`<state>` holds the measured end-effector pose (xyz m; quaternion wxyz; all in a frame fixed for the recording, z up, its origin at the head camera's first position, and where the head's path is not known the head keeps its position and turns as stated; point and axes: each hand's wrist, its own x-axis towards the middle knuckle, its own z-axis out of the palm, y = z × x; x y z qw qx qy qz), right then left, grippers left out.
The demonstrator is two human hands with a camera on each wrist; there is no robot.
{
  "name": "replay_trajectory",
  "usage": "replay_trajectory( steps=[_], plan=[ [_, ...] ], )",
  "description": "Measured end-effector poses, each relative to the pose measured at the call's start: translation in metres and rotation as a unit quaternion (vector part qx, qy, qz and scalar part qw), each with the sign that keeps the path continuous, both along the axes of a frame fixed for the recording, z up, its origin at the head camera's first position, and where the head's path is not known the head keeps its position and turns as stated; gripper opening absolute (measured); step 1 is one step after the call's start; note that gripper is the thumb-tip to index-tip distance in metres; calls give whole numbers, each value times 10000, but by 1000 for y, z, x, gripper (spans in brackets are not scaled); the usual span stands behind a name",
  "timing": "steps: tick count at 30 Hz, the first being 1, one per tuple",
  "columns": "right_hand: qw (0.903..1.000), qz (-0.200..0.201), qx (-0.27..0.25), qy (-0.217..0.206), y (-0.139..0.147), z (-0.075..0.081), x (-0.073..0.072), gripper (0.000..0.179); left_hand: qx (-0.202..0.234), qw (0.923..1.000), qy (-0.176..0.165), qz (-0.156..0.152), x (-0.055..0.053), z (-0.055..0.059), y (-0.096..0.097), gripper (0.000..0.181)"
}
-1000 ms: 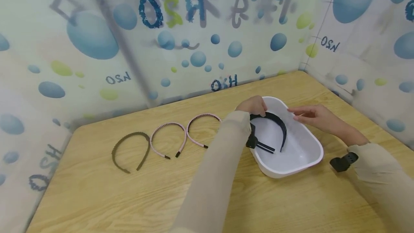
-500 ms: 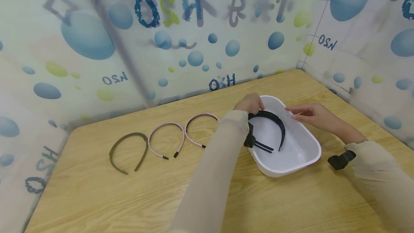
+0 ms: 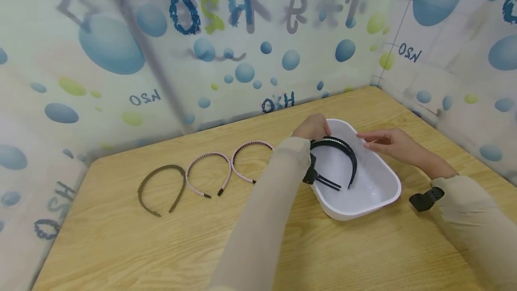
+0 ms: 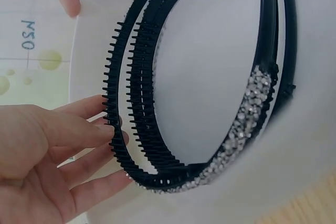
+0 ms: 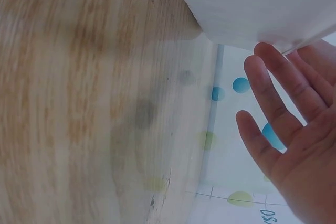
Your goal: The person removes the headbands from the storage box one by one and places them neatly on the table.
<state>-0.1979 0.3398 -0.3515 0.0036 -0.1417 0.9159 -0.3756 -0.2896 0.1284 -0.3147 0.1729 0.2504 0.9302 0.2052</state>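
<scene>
In the head view my left hand reaches over the far-left rim of a white plastic basin. The left wrist view shows its thumb and fingers pinching a black toothed headband whose edge is covered in sparkling stones. Beside it, inside the basin, lie other black headbands, close together and overlapping; I cannot tell how many. My right hand is at the basin's right rim, its fingers fairly straight and touching the outer wall, as the right wrist view also shows.
Left of the basin, two pink headbands and a dark olive headband lie in a row on the wooden table. My left sleeve partly covers the nearer pink one. A patterned wall covering stands behind the table and along its right.
My left hand has risen slightly, and the held headband has separated a little from the others, with a pale gap showing between them. The right hand keeps its place at the rim.
</scene>
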Motion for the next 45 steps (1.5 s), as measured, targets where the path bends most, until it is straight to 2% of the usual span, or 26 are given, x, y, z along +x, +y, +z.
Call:
replay_trajectory(
  steps=[5,9,18,24,33,45],
  plan=[
    [9999,73,-125,78,-1,2,0,36,25,10000,-10,17,-1,4,2,30],
    [9998,82,-138,109,-1,3,0,36,10,9999,88,-137,-1,9,2,32],
    [9999,87,-110,53,0,3,-1,36,262,9990,113,-355,2,17,-3,38],
    [9999,53,-86,-17,-1,2,0,37,175,9984,140,-519,1,19,-6,44],
    [9999,87,-122,80,-1,-1,0,36,379,9965,75,-736,0,21,-15,42],
    [9998,50,-102,149,-1,-1,1,36,527,9922,257,-1104,4,36,-25,41]
  ],
)
